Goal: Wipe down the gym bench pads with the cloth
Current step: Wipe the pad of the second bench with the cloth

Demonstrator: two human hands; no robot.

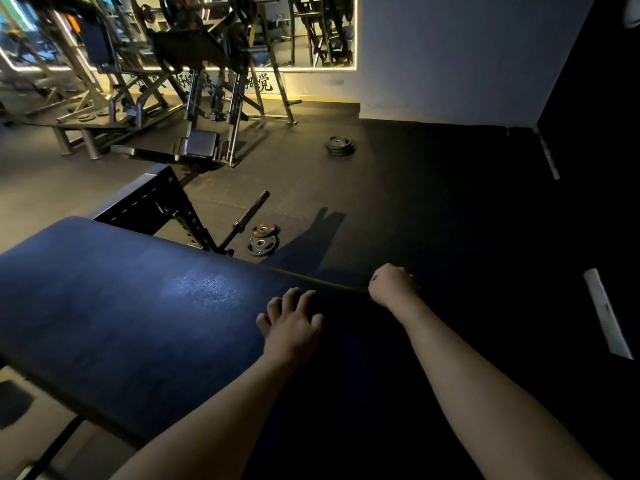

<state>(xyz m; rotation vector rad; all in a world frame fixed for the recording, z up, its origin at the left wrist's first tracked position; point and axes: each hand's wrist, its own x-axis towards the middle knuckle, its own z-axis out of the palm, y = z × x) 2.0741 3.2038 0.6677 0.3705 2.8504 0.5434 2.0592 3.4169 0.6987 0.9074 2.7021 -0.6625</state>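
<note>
bench pad: fills the lower left and centre of the frame, running diagonally. its right portion fades into deep shadow.

left hand: lies palm down on the pad, right of the pad's lit patch, fingers spread and relaxed, holding nothing.

right hand: sits at the pad's far edge, just right of the left hand and higher in the frame. its fingers are curled under, knuckles up. it cannot be told whether they grip a cloth, the pad edge or nothing, since the area is too dark.

edges and room: the far edge runs from the middle left of the frame down to the right hand. the near edge crosses the lower left corner. a broad stretch of bare pad lies to the left of both hands. beyond the far edge is open floor.

materials: the pad is dark blue with a fine pebbled grain, a dull sheen and rounded edges. a perforated metal frame supports it at the middle left.

surroundings: a barbell and two weight plates lie on the floor behind the pad. a plate stack is further up, and machines and a mirror are at the upper left.
</note>
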